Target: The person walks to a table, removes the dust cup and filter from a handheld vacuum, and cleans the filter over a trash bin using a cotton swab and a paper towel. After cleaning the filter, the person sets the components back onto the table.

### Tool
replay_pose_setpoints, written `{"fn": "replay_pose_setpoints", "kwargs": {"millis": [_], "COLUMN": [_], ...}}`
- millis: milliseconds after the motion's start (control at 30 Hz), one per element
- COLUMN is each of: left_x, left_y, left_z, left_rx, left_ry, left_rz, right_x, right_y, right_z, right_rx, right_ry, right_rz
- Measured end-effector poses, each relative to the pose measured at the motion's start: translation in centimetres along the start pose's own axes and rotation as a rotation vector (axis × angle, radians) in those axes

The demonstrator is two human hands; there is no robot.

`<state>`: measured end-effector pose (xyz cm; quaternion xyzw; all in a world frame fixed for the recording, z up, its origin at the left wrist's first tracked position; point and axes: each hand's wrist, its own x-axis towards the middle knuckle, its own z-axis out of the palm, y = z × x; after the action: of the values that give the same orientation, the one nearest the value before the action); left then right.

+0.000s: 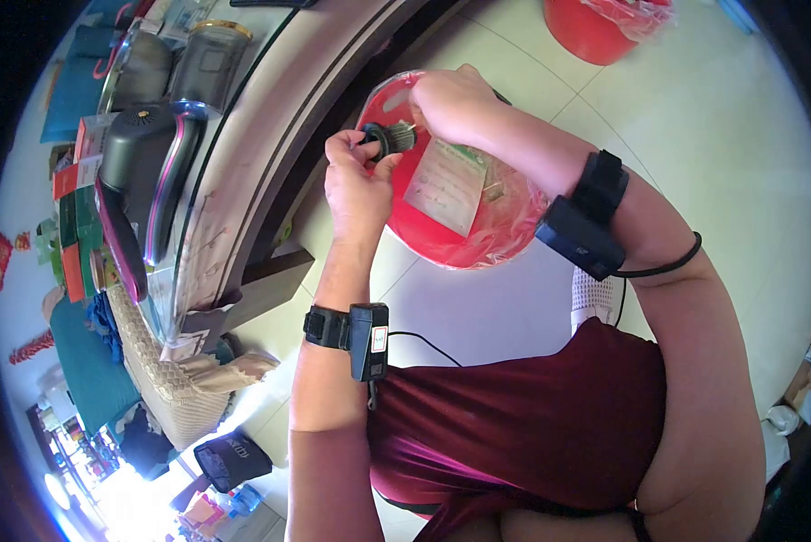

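My left hand (360,185) is closed around a small dark round filter with grey pleats (398,138), held over a red bin (394,217). The bin is lined with a clear plastic bag (518,194), and a printed paper packet (446,185) lies inside it. My right hand (455,101) is bent over the bin's far side with its fingers curled down close to the filter. A thin tip shows by the pleats, and a dark end sticks out behind the hand; I cannot make out what it belongs to.
On the glass-topped cabinet (208,181) at left lie a grey handheld vacuum cleaner (143,154) and a clear dust cup (211,63). Another red bin (586,32) stands at the top right. A black bag (234,459) is on the floor at lower left.
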<state>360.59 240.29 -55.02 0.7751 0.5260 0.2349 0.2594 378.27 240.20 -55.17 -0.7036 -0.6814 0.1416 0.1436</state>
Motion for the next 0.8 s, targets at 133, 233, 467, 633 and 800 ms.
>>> {"fn": "replay_pose_setpoints", "kwargs": {"millis": [133, 233, 467, 633, 800], "left_x": [0.0, 0.1, 0.0, 0.0, -0.3], "left_y": [-0.3, -0.4, -0.3, -0.5, -0.2], "left_z": [0.1, 0.3, 0.3, 0.2, 0.2], "left_rx": [-0.001, -0.027, -0.014, -0.049, -0.002], "left_ry": [0.015, 0.008, 0.007, 0.008, 0.001], "left_rz": [-0.005, -0.027, -0.023, -0.021, -0.013], "right_x": [-0.1, 0.1, 0.1, 0.5, 0.1], "right_y": [-0.6, -0.8, -1.4, -0.9, -0.8], "right_z": [-0.5, -0.2, -0.1, 0.3, 0.8], "right_rx": [-0.004, 0.082, -0.024, 0.068, -0.021], "right_ry": [-0.064, -0.069, -0.089, -0.067, -0.068], "right_rz": [0.003, -0.033, -0.029, -0.045, -0.05]}}
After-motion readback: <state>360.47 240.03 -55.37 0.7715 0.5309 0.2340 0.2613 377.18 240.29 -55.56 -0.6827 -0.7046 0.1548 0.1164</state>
